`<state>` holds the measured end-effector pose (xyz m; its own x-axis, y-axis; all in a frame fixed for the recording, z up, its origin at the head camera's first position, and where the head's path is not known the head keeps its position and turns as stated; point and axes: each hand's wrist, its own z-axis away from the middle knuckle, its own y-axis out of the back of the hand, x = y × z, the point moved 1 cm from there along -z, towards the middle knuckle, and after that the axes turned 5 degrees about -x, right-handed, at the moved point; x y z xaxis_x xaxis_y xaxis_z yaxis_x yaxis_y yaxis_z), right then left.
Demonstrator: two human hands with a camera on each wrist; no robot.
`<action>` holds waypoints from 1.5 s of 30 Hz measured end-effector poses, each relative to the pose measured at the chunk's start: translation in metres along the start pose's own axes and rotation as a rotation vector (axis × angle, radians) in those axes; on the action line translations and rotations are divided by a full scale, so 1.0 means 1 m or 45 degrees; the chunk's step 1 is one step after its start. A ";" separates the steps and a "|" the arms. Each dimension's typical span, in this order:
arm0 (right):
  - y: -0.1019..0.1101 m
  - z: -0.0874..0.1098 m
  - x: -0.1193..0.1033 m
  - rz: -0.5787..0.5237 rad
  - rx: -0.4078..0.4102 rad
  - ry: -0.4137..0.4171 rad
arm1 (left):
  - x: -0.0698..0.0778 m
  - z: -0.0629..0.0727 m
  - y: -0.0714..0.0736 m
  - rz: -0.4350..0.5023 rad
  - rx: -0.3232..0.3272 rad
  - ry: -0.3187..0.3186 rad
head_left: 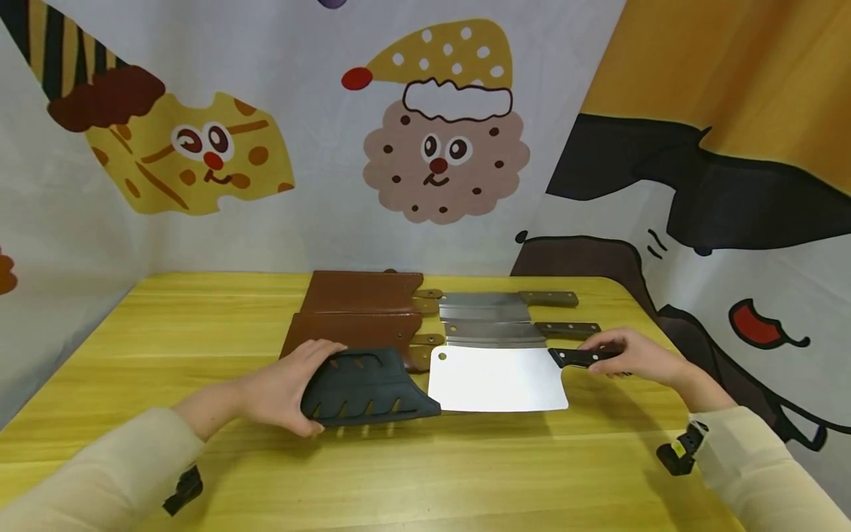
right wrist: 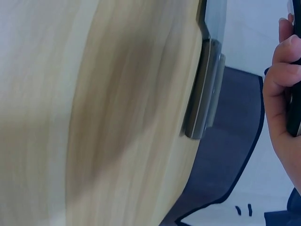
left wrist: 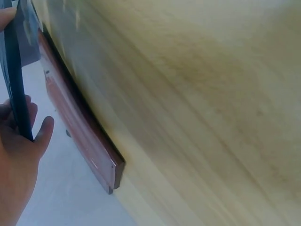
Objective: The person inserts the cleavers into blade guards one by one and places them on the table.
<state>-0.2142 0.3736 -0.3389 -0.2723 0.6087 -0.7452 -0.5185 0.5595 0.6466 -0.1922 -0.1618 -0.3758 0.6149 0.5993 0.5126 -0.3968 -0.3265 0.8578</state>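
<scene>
My left hand [head_left: 282, 388] grips a dark blade sheath [head_left: 362, 380] with slits along it, holding it above the table. My right hand [head_left: 634, 358] holds a cleaver [head_left: 495, 380] by its black handle, the broad shiny blade pointing left. The blade's left end is beside the sheath's right tip; whether they touch I cannot tell. In the left wrist view the sheath [left wrist: 15, 80] shows edge-on between thumb and fingers. In the right wrist view the fingers [right wrist: 284, 49] curl round the handle at the frame's edge, and most of the cleaver is out of sight.
Behind lie two more cleavers, the farther cleaver [head_left: 488, 307] and the nearer cleaver [head_left: 495, 334], flat on the wooden table [head_left: 425, 473]. Two brown sheaths, the back sheath [head_left: 362, 292] and the front sheath [head_left: 352, 327], lie left of them. A printed curtain [head_left: 319, 229] hangs behind the table.
</scene>
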 end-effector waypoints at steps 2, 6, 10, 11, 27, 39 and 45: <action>-0.001 -0.003 -0.002 0.012 0.006 -0.002 | 0.001 -0.001 0.001 -0.008 -0.003 0.011; -0.002 -0.011 -0.004 0.046 0.017 -0.051 | 0.003 -0.005 0.003 -0.021 0.001 0.013; -0.004 -0.019 -0.009 0.047 0.015 -0.076 | 0.004 -0.010 0.004 -0.032 -0.003 0.002; -0.005 -0.021 -0.011 0.042 0.013 -0.076 | 0.003 -0.010 0.004 -0.033 -0.006 0.004; -0.006 -0.035 -0.013 0.036 0.000 0.022 | 0.004 -0.013 0.004 -0.119 0.004 0.012; -0.017 -0.048 -0.020 0.000 -0.053 0.006 | 0.013 -0.020 -0.005 -0.173 -0.082 -0.024; -0.021 -0.051 -0.011 -0.087 -0.007 -0.068 | 0.012 -0.021 -0.002 -0.104 -0.012 0.039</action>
<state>-0.2418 0.3269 -0.3526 -0.1925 0.5988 -0.7774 -0.5386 0.5978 0.5938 -0.1987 -0.1385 -0.3723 0.6246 0.6458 0.4392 -0.3526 -0.2686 0.8964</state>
